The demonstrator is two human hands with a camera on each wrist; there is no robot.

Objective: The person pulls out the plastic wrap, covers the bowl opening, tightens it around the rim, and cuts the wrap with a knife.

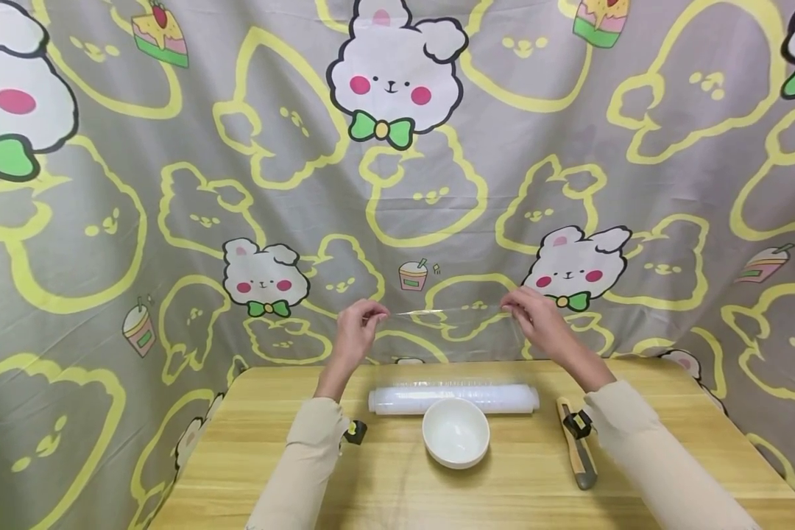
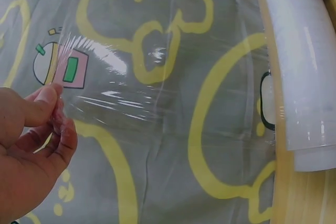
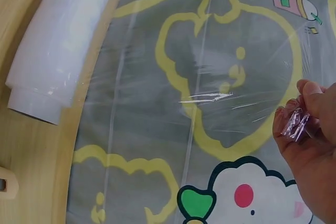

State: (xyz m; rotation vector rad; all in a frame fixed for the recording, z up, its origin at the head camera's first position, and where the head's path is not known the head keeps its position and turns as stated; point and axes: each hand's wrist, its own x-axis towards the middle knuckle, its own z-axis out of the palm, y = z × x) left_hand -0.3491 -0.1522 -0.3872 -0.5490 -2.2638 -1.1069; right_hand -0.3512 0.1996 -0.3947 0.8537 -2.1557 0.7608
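A clear sheet of plastic wrap stretches up from a white roll of plastic wrap lying near the table's back edge. My left hand pinches one upper corner of the sheet between thumb and fingers; the left wrist view shows the film pulled taut and shiny from there. The opposite corner is pinched by my right hand, with crumpled film bunched at its fingers. In front of the roll stands a white bowl, upright, its inside visible and bare.
On the wooden table, a utility knife with a beige and grey handle lies to the right of the bowl, below my right forearm. A grey curtain with cartoon rabbits hangs directly behind the table and along its sides.
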